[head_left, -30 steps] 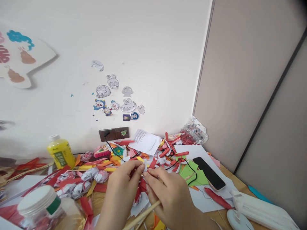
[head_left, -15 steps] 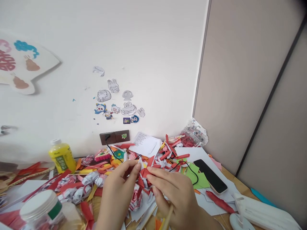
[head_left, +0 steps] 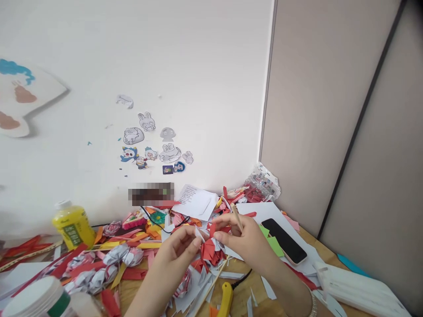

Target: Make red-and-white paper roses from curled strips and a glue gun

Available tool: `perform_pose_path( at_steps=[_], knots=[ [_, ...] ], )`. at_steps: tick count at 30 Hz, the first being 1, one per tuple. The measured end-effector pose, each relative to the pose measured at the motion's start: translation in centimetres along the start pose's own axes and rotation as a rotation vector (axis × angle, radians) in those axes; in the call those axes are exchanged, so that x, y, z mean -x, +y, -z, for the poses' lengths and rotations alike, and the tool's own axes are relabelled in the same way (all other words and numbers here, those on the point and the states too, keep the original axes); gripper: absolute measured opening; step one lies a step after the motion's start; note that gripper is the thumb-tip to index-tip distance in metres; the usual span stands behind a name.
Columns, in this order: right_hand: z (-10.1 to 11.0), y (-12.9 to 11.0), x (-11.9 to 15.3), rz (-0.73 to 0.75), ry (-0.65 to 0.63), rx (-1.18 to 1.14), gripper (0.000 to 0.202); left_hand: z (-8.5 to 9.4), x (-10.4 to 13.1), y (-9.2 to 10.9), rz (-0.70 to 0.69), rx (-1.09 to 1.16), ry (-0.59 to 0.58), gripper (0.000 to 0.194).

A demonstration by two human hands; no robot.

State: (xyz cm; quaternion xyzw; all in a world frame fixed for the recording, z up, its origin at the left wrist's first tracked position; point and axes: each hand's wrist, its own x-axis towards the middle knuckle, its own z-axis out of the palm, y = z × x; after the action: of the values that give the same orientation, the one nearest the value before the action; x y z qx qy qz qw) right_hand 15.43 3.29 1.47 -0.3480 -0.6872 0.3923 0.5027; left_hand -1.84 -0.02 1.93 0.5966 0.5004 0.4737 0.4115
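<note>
Both hands are on a folded red and white paper piece [head_left: 211, 250] above the cluttered tabletop. My left hand [head_left: 185, 248] pinches a pale pointed tip of it between thumb and forefinger. At the other side my right hand [head_left: 243, 235] grips a red fold with thumb and finger, and a thin wooden stick [head_left: 237, 216] is tucked among its curled fingers, pointing up. Below them lie white paper strips [head_left: 200, 288] and a crumpled red-and-white striped paper ball [head_left: 183, 285]. A yellow tool handle [head_left: 226, 297] with a black cord is at the front edge; its kind is unclear.
A yellow drink bottle [head_left: 74, 226] and a white-lidded jar [head_left: 35, 297] stand at left. Crumpled paper flowers [head_left: 122, 255] lie between. On the right are a black phone [head_left: 284, 241], green paper [head_left: 275, 245] and a white device [head_left: 360, 286]. A wall [head_left: 211, 88] rises behind.
My right hand has turned and lifted, so its stick now points upward. More of the red and white paper shows. The view has shifted right, and the yellow handle is uncovered.
</note>
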Motion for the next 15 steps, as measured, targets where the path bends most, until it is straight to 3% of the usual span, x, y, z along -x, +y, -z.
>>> perform_pose_path(
  at_steps=[3, 10, 15],
  knots=[
    [-0.16, 0.18, -0.03, -0.02, -0.014, 0.028, 0.016, -0.31, -0.15, 0.0, -0.032, -0.055, 0.001, 0.025],
    [-0.54, 0.27, 0.24, 0.091, 0.056, 0.213, 0.009, -0.89, -0.13, -0.39, -0.146, -0.285, 0.109, 0.032],
    [-0.41, -0.07, 0.37, 0.143, 0.074, 0.27, 0.01, -0.65, 0.18, -0.54, -0.314, -0.441, 0.113, 0.029]
  ],
)
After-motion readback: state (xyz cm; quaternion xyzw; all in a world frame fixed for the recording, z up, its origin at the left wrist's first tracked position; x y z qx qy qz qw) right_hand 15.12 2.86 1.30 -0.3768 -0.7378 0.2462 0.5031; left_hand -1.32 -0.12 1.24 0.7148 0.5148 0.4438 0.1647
